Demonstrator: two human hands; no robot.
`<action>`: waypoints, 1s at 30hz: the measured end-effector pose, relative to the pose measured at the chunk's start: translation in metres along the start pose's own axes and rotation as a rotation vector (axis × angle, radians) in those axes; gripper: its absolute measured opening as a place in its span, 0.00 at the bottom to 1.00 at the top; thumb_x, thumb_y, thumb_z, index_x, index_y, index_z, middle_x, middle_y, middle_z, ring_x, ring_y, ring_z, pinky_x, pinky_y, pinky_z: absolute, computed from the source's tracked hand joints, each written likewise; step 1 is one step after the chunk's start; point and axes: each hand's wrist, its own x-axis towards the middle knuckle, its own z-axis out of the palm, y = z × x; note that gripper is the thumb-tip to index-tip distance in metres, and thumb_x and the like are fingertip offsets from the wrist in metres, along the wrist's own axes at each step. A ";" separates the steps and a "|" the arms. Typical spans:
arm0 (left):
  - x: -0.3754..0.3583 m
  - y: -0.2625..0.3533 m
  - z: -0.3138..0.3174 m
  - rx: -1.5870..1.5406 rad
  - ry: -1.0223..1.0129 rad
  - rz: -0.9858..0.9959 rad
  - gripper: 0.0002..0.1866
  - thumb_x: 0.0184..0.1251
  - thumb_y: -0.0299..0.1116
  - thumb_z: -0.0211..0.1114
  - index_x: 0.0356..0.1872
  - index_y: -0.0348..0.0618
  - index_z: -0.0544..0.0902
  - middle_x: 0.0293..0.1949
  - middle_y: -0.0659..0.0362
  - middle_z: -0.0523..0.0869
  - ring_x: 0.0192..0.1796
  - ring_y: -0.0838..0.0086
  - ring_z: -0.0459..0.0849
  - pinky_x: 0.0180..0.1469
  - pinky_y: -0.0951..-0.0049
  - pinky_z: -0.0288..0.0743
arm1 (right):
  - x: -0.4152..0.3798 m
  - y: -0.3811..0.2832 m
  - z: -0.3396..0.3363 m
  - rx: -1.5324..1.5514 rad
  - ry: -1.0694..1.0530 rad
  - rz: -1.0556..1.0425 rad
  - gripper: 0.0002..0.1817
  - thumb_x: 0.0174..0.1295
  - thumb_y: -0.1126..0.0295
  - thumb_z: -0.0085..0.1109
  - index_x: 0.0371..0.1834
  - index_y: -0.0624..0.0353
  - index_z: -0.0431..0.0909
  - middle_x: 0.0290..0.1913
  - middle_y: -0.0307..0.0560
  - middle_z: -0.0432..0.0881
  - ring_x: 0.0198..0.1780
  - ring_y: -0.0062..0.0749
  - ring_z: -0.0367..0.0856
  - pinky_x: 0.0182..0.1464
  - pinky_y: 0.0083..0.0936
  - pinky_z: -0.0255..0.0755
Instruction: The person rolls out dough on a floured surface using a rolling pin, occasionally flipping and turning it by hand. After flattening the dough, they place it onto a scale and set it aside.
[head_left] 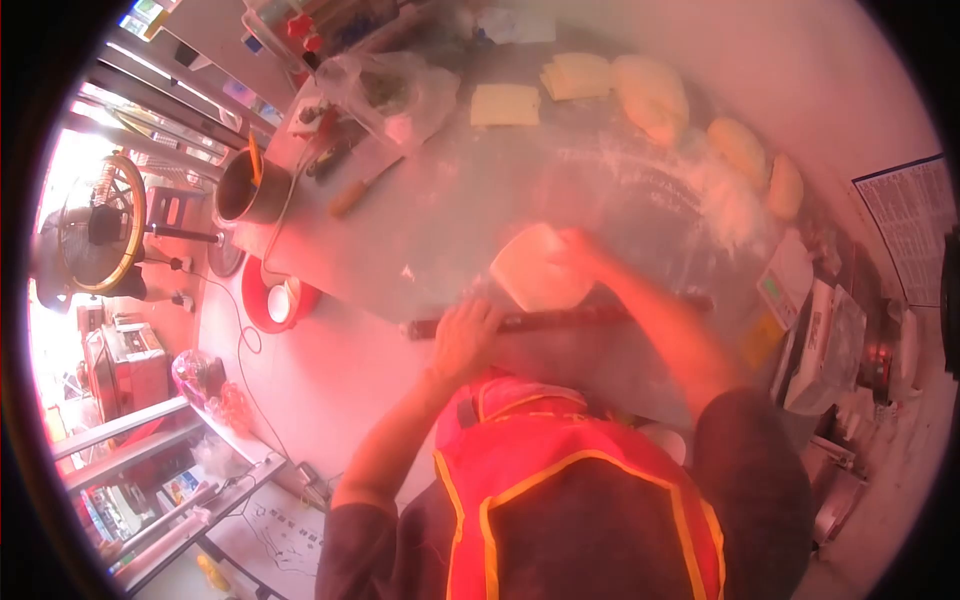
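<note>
Prob. handling step: pale flat dough sheet (pixel 535 275) over grey tabletop (pixel 440 215) is pinched at edge by R hand (pixel 583 257), long dark-brown rod (pixel 565 319) is part-covered by L hand (pixel 469 328) (grip closure unclear), & edge support seems req'd next.

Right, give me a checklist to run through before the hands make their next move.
1. Left hand on the rolling pin: ok, it lies over the left part.
2. Right hand at the dough piece: ok, at its right side; how firm the grip is, cannot tell.
3. Dough piece clear of the rolling pin: cannot tell; its near edge appears to meet the pin.
4. Flour on the table: ok, a white patch lies toward the right.
5. Wooden-handled tool out of the way: ok, apart on the left.
6. Dough piece evenly thick: cannot tell from above.
</note>
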 end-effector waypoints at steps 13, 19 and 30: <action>0.095 -0.045 0.030 0.182 -0.035 -0.245 0.32 0.71 0.46 0.53 0.70 0.38 0.65 0.73 0.48 0.63 0.76 0.52 0.56 0.74 0.41 0.46 | -0.115 0.073 -0.032 -0.739 0.687 0.183 0.26 0.72 0.60 0.47 0.71 0.56 0.64 0.74 0.50 0.63 0.75 0.46 0.59 0.73 0.55 0.50; 0.210 -0.085 0.044 0.321 0.153 -0.077 0.32 0.74 0.51 0.50 0.72 0.42 0.64 0.73 0.47 0.62 0.77 0.53 0.54 0.74 0.40 0.44 | -0.026 0.086 -0.102 -0.700 0.836 0.186 0.28 0.72 0.60 0.46 0.74 0.55 0.60 0.75 0.50 0.61 0.77 0.45 0.55 0.73 0.56 0.50; 0.035 -0.069 0.053 0.119 0.062 -0.051 0.30 0.68 0.42 0.55 0.68 0.34 0.67 0.68 0.44 0.70 0.72 0.47 0.64 0.73 0.45 0.51 | -0.175 0.072 0.006 -0.558 0.564 0.080 0.29 0.69 0.65 0.51 0.72 0.64 0.62 0.72 0.62 0.64 0.75 0.52 0.59 0.74 0.52 0.49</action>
